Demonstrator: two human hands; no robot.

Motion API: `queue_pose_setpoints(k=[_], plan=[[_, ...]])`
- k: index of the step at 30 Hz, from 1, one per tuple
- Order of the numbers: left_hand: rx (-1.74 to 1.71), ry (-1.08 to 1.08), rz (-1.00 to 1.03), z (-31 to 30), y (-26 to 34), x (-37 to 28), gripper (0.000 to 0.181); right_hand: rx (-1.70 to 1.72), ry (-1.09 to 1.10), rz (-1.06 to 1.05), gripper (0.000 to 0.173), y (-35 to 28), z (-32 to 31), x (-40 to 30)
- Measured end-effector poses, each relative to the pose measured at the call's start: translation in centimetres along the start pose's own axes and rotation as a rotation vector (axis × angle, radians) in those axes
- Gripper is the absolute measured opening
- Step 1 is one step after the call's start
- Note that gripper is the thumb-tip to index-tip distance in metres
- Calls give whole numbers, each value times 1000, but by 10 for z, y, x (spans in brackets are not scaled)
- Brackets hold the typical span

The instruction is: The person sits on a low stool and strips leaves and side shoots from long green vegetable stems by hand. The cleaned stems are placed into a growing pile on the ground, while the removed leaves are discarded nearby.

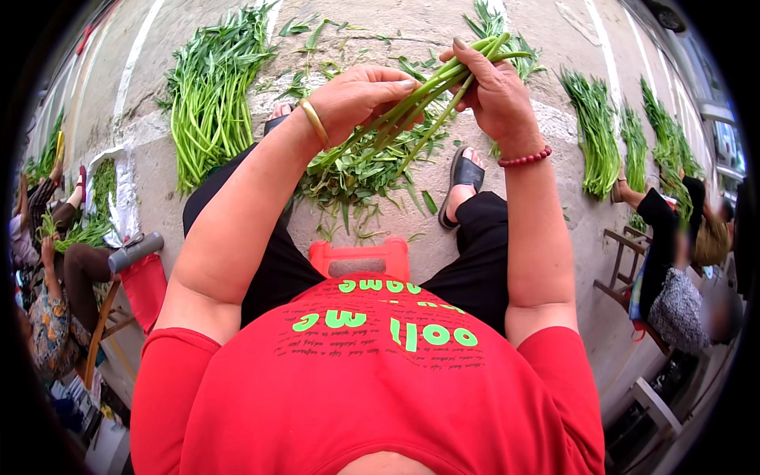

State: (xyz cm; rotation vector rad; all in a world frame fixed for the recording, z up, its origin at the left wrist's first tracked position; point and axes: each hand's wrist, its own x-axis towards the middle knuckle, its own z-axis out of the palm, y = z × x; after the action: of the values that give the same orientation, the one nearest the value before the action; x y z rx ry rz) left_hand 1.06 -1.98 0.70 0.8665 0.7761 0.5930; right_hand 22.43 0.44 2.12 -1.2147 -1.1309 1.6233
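My right hand [496, 89], with a red bead bracelet at its wrist, grips a small bunch of leafy green stems [436, 83], probably water spinach. The cut-looking ends point up to the right, and the stems slant down to the left. My left hand [371, 98], below a gold bangle, is curled around the middle of the same bunch, its thumb against the stems. Some of its fingertips are hidden behind them. Under both hands, a loose heap of green leaves and trimmings [356, 178] lies on the concrete between my sandalled feet.
A large bundle of long green stems [214, 113] lies to the left. More leafy greens [499, 29] lie beyond my right hand. Further bundles [594, 136] are at right, near a seated person. A red plastic stool [359, 255] shows between my legs. Another person sits at left beside a grey flask [136, 252].
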Motion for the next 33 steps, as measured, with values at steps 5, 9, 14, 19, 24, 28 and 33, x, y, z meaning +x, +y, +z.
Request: queue_pose_setpoints(k=[5, 9, 14, 19, 24, 28, 33], plan=[[-49, -26, 6, 7, 2, -3, 31, -7, 32, 3, 34, -2, -2, -1], [34, -21, 50, 8, -7, 0, 29, -18, 43, -24, 34, 1, -1, -2], [6, -83, 26, 4, -9, 3, 25, -6, 38, -23, 33, 1, -2, -1], [-14, -94, 14, 4, -10, 4, 23, 43, 59, -5, 30, -1, 5, -2], [-71, -106, -30, 1, -12, 7, 27, 57, 75, -12, 29, 1, 7, -1], [-90, -78, -43, 5, -14, 9, 30, 35, 57, -66, 33, 3, 4, 2], [-145, -203, -66, 16, -6, 4, 35, -10, 10, -142, 31, 3, 2, 1]])
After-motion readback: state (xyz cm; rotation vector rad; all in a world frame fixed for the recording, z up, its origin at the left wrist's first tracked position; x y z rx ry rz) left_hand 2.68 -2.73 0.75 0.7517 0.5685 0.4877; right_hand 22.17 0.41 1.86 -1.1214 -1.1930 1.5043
